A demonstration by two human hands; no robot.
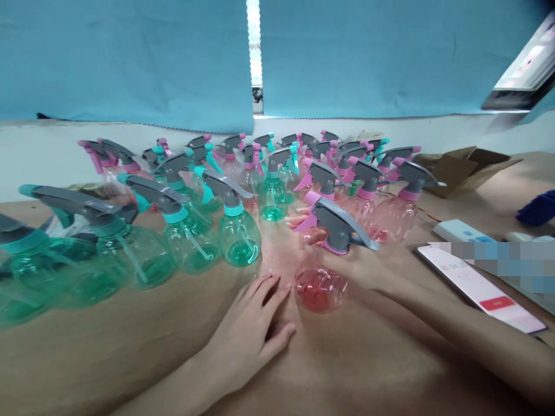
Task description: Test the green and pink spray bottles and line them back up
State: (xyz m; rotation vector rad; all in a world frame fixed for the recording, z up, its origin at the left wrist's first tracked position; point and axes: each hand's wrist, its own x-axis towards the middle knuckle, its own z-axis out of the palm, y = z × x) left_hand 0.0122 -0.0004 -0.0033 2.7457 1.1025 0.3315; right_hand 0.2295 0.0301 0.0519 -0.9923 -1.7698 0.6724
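My right hand is wrapped round the neck of a pink spray bottle with a grey and pink trigger head, standing on the brown table near the middle. My left hand lies flat on the table just left of that bottle, fingers stretched out and holding nothing. Behind both hands stand several green spray bottles on the left and several pink spray bottles on the right.
A white phone with a red button lies at the right, beside a white box. An open cardboard box sits at the back right. A blue curtain hangs behind a white ledge.
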